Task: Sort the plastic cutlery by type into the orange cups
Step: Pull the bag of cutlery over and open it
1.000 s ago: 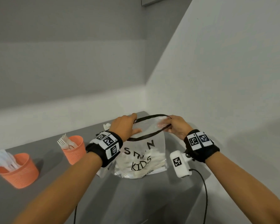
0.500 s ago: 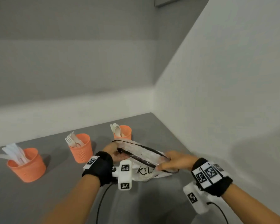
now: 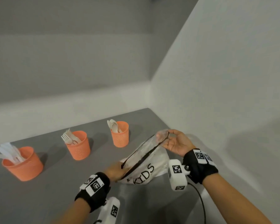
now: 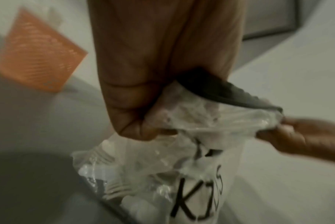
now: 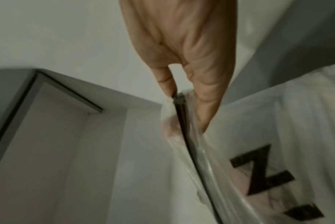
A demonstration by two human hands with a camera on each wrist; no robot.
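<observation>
A clear plastic bag (image 3: 149,160) printed "KIDS", with a black zip strip along its mouth, lies tilted on the grey table (image 3: 55,183) with white cutlery inside. My left hand (image 3: 116,171) pinches the near left end of the mouth (image 4: 162,109). At the far upper end my right hand (image 3: 171,139) pinches the zip strip (image 5: 179,100). Three orange cups stand in a row: the left cup (image 3: 23,164) holds knives, the middle cup (image 3: 78,145) forks, the right cup (image 3: 120,134) spoons.
A white wall (image 3: 225,94) rises close on the right and another runs behind the cups. Wrist cameras and a black cable (image 3: 200,202) hang under my forearms. Bare grey table lies in front of the cups.
The bag came down from upright in front of me onto the table. My right hand lifted its end of the mouth while the left dropped low. The cups slid into fuller view.
</observation>
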